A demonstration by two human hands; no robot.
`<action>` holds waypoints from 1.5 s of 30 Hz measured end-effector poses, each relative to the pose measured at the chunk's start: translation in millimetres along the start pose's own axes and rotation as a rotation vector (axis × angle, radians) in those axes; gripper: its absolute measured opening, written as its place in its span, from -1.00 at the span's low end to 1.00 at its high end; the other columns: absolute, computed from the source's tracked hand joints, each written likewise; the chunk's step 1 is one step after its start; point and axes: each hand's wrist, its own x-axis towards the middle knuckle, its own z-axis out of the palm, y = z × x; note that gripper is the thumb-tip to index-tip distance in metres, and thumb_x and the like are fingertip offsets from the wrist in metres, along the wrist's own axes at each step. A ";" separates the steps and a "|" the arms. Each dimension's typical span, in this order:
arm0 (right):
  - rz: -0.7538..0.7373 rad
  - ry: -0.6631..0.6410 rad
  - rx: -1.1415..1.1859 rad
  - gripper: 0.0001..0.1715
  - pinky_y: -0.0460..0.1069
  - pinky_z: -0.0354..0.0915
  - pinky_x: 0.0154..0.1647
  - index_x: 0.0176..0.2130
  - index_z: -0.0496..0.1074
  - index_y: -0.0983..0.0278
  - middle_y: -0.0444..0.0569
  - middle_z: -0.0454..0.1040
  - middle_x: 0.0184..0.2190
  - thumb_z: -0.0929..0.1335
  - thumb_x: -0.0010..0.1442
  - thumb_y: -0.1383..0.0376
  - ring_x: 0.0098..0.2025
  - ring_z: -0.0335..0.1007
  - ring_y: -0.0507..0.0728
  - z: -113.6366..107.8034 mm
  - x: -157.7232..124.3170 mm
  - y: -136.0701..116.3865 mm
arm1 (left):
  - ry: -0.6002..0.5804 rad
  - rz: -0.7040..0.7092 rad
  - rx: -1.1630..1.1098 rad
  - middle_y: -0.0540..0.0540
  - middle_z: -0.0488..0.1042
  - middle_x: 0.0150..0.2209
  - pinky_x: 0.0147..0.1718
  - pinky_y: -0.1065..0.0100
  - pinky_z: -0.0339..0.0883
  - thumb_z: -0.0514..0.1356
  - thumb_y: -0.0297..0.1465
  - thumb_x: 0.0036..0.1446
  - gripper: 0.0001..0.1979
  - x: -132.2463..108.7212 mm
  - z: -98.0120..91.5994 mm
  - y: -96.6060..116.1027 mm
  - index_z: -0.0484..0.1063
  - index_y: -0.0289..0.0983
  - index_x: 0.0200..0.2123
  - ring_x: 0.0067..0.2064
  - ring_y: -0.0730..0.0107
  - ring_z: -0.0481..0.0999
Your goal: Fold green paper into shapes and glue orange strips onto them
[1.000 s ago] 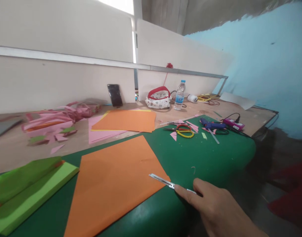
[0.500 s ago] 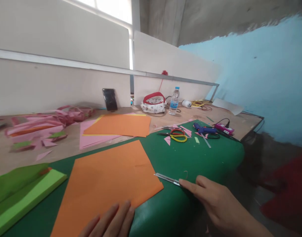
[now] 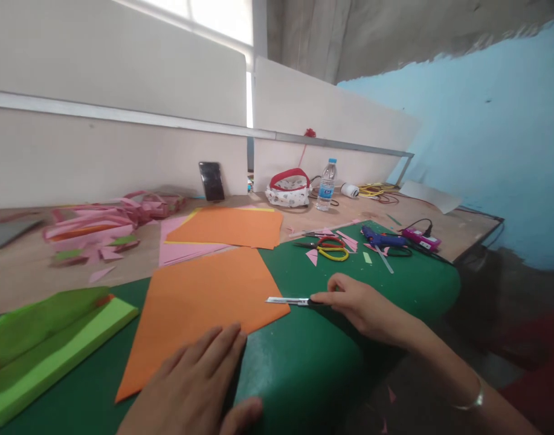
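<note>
A sheet of orange paper (image 3: pixel 204 296) lies on the green mat (image 3: pixel 299 356), its near right edge along the mat's front. My left hand (image 3: pixel 199 368) rests flat on the paper's near edge, fingers stretched out. In my right hand (image 3: pixel 358 305) is a utility knife (image 3: pixel 290 301), its blade extended and pointing left. The blade reaches over the right corner of the sheet; whether it touches the paper I cannot tell. Left of the sheet lies folded light green paper (image 3: pixel 72 350).
Stacked orange sheets (image 3: pixel 226 226) lie over pink ones behind. Scissors (image 3: pixel 333 249), a blue glue gun (image 3: pixel 383 237) and a purple power strip (image 3: pixel 420 240) sit to the right. Farther back are a water bottle (image 3: pixel 326 187), a pouch (image 3: pixel 288 190) and a phone (image 3: pixel 212 181). Pink scraps (image 3: pixel 109 226) are heaped left.
My right hand has moved the knife up and left, so its blade now lies over the paper's right corner. More of my left hand shows on the paper. The view has shifted slightly.
</note>
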 end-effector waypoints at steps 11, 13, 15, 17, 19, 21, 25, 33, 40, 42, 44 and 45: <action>-0.107 0.140 0.060 -0.59 -0.01 0.19 -0.26 -0.01 0.49 0.20 0.00 0.27 -0.31 0.17 0.32 0.42 -0.27 0.21 0.10 19.9 9.2 16.6 | -0.034 0.032 -0.062 -0.22 0.13 0.27 -0.06 -0.04 0.40 0.03 0.07 0.07 -0.12 -22.8 34.5 -10.3 -0.20 -0.22 0.32 0.17 -0.04 0.33; -0.118 0.147 0.082 -0.58 0.00 0.20 -0.25 0.00 0.49 0.22 0.03 0.29 -0.31 0.16 0.32 0.42 -0.26 0.21 0.11 21.3 10.1 17.8 | -0.077 -0.008 -0.129 -0.19 0.10 0.28 0.01 -0.08 0.33 0.06 0.07 0.05 -0.09 -25.9 36.6 -9.0 -0.29 -0.14 0.33 0.20 -0.06 0.28; -0.114 0.143 0.083 -0.58 0.01 0.20 -0.24 0.00 0.49 0.21 0.04 0.30 -0.30 0.17 0.32 0.42 -0.26 0.21 0.12 22.0 13.2 17.0 | -0.101 -0.043 -0.175 -0.16 0.09 0.28 0.05 -0.08 0.27 0.07 0.08 0.04 -0.09 -24.1 34.7 -6.5 -0.32 -0.08 0.32 0.22 -0.07 0.26; -0.115 0.135 0.076 -0.58 0.02 0.20 -0.25 0.00 0.49 0.20 0.04 0.30 -0.30 0.17 0.31 0.43 -0.26 0.21 0.12 22.2 17.0 14.8 | -0.094 -0.058 -0.167 -0.15 0.09 0.28 0.04 -0.10 0.28 0.05 0.08 0.05 -0.09 -20.3 32.5 -3.9 -0.34 -0.09 0.32 0.21 -0.06 0.28; -0.122 0.131 0.076 -0.58 0.02 0.20 -0.25 0.00 0.49 0.20 0.04 0.29 -0.31 0.18 0.31 0.44 -0.26 0.21 0.13 22.3 19.8 12.8 | -0.072 -0.055 -0.121 -0.15 0.11 0.28 -0.01 -0.14 0.33 0.03 0.08 0.07 -0.10 -16.9 31.8 -1.8 -0.34 -0.11 0.33 0.20 -0.07 0.30; -0.132 0.130 0.085 -0.57 0.02 0.19 -0.26 -0.02 0.50 0.22 0.04 0.28 -0.32 0.17 0.30 0.45 -0.27 0.21 0.13 22.4 20.5 12.2 | -0.047 -0.049 -0.081 -0.16 0.12 0.27 -0.06 -0.17 0.36 0.01 0.09 0.07 -0.10 -14.9 31.8 -0.6 -0.34 -0.15 0.33 0.18 -0.09 0.31; -0.150 0.124 0.096 -0.57 0.01 0.18 -0.28 -0.03 0.51 0.20 0.02 0.26 -0.33 0.16 0.31 0.45 -0.28 0.19 0.12 22.0 16.5 15.1 | -0.032 -0.043 -0.056 -0.16 0.14 0.26 -0.10 -0.15 0.41 0.01 0.10 0.06 -0.08 -13.8 30.6 -0.4 -0.34 -0.18 0.33 0.17 -0.08 0.34; -0.140 0.111 0.117 -0.57 0.00 0.17 -0.27 -0.03 0.51 0.21 -0.01 0.23 -0.34 0.18 0.30 0.48 -0.28 0.18 0.10 18.9 14.7 13.3 | 0.000 -0.047 -0.041 -0.16 0.22 0.23 -0.11 -0.14 0.41 0.00 0.12 0.05 -0.07 -12.2 30.3 0.5 -0.34 -0.18 0.32 0.13 -0.07 0.39; -0.182 0.098 0.113 -0.56 0.00 0.18 -0.26 -0.04 0.51 0.17 -0.01 0.24 -0.33 0.17 0.30 0.47 -0.28 0.18 0.09 23.5 21.4 1.8 | 0.068 -0.044 -0.008 -0.20 0.22 0.26 -0.05 -0.07 0.35 0.03 0.12 0.03 -0.07 -16.9 34.8 1.9 -0.20 -0.21 0.33 0.18 -0.07 0.31; -0.185 0.096 0.108 -0.57 0.00 0.18 -0.27 -0.04 0.52 0.18 -0.01 0.24 -0.34 0.18 0.30 0.46 -0.28 0.18 0.10 24.9 23.1 -1.9 | 0.103 -0.063 -0.014 -0.24 0.25 0.24 -0.04 -0.04 0.31 0.07 0.13 0.00 -0.09 -17.9 34.7 2.7 -0.10 -0.19 0.31 0.19 -0.11 0.26; -0.188 0.094 0.099 -0.58 0.00 0.18 -0.27 -0.05 0.53 0.19 0.00 0.25 -0.34 0.19 0.30 0.46 -0.29 0.18 0.10 26.3 25.2 -5.6 | 0.109 -0.093 -0.037 -0.25 0.33 0.16 -0.07 0.00 0.30 0.09 0.12 -0.01 -0.14 -17.4 32.8 3.8 0.02 -0.17 0.27 0.14 -0.11 0.30; -0.192 0.093 0.094 -0.58 0.01 0.18 -0.27 -0.05 0.53 0.20 0.01 0.25 -0.34 0.19 0.29 0.47 -0.29 0.17 0.10 27.0 26.4 -7.4 | 0.109 -0.100 -0.050 -0.24 0.37 0.11 -0.08 0.02 0.29 0.10 0.11 -0.01 -0.17 -16.6 31.3 4.4 0.07 -0.17 0.25 0.10 -0.09 0.33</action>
